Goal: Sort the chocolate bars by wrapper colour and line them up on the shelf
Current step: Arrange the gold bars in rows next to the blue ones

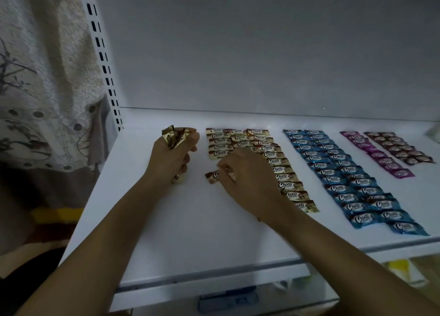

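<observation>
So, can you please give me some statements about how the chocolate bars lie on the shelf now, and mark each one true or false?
1. The left hand holds a bunch of gold bars. True.
2. The blue bars lie to the left of the gold group. False: they lie to its right.
3. The right hand pinches a single gold bar on the shelf. True.
4. The purple bars are heaped in a pile. False: they lie flat in one line.
5. The brown bars are the group farthest right. True.
</observation>
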